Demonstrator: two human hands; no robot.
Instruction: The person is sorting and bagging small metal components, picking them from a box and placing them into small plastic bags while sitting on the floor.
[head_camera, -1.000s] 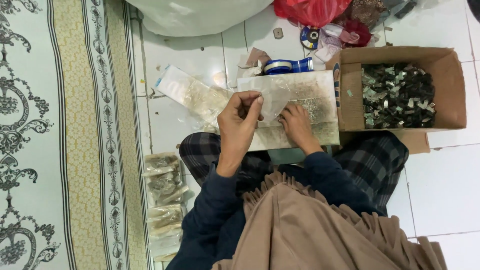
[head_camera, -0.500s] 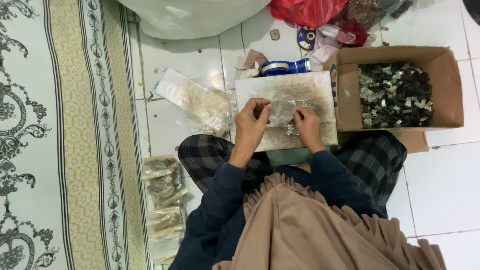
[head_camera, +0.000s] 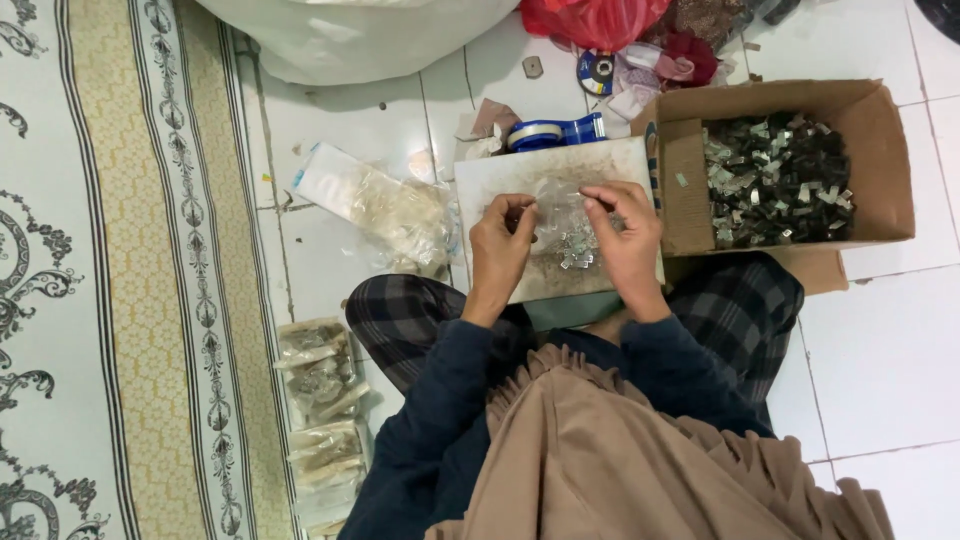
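head view: both hands, left hand (head_camera: 500, 240) and right hand (head_camera: 628, 235), pinch a clear bag (head_camera: 562, 225).

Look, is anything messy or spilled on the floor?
Yes. Paper scraps lie loose on the tiles above the board, and a clear bag lies crumpled beside it. The box holds its pieces; none spilled.
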